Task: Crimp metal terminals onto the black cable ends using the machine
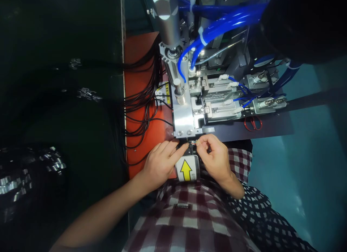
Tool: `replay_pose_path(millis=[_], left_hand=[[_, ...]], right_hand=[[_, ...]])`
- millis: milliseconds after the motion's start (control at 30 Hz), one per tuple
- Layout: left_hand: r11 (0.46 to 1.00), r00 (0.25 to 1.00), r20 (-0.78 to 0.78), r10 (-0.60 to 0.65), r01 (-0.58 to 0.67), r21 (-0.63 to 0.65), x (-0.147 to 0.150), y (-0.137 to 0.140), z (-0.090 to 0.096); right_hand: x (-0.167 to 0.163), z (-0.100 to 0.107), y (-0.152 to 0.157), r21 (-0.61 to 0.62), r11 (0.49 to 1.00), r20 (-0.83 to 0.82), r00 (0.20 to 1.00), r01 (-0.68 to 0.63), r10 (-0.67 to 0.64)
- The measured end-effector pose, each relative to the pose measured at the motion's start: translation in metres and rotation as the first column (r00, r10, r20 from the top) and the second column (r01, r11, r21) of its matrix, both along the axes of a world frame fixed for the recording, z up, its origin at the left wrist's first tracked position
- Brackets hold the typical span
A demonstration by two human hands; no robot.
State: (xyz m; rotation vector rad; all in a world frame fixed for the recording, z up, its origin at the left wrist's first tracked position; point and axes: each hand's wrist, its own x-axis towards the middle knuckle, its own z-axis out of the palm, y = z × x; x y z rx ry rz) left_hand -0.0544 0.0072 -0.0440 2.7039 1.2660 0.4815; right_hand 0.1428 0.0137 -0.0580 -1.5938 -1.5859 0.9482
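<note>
My right hand (214, 156) pinches some thin coloured wires (193, 143) between thumb and fingertips, at the front end of a metal press machine (184, 120). Their ends are too small to make out clearly. From the other side my left hand (161, 163) reaches in, its fingers stretched out along the machine's front edge and its thumb pointing at the wires. A small black guide (190, 150) lies just below the wires, partly hidden by the hands. Nearest me is a white label (188, 168) with a yellow arrow.
Black cables (146, 114) run across an orange mat (138, 136) on the left. Blue air hoses (225, 22) and pneumatic cylinders (223, 111) fill the back right. Red-handled scissors (253, 123) lie at the machine's right. Shiny metallic parts (88, 94) sit on the dark surface leftward.
</note>
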Motion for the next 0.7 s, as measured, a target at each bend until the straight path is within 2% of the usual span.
replay_pose_path(millis=[133,267,533,700], left_hand=[[1.000,1.000,-0.018,0.002,-0.002,0.007,0.000,0.000,0.000],[1.000,1.000,-0.026,0.002,-0.002,0.010,0.000,0.000,0.000],[1.000,1.000,-0.011,0.003,-0.002,0.011,0.000,0.000,0.000],[1.000,1.000,0.005,-0.001,0.001,0.008,0.000,0.000,0.000]], right_hand=[[0.001,0.002,0.001,-0.077,0.997,-0.014,1.000,0.005,-0.006],[0.004,-0.003,0.001,-0.117,0.993,-0.100,0.995,-0.010,-0.002],[0.004,-0.007,-0.007,-0.068,0.998,-0.176,0.984,-0.009,-0.003],[0.003,-0.013,-0.013,-0.097,0.995,-0.214,0.977,-0.010,-0.011]])
